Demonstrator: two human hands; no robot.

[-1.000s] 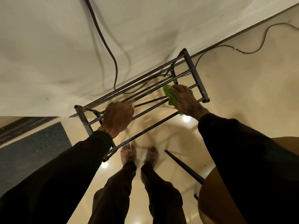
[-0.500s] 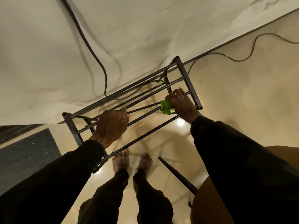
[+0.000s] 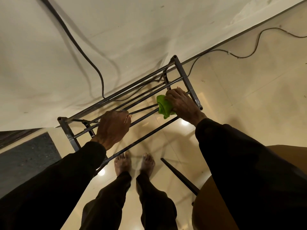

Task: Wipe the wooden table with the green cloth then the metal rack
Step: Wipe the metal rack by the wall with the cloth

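The pale wall (image 3: 149, 30) and the glossy floor (image 3: 240, 97) fill most of my view. The metal rack (image 3: 184, 77) stands along the wall, just ahead of my bare feet (image 3: 123, 163). The wooden worktop (image 3: 204, 213) shows at lower right. My left grip (image 3: 114, 127) is curled over a middle rail. My right grip (image 3: 182, 102) is clamped on the bunched green cloth (image 3: 163, 105) — pressed to a rail near the rack's right end.

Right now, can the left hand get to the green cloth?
Probably yes. The left hand holds the rack, and only bare bars lie between it and the cloth in the right hand.
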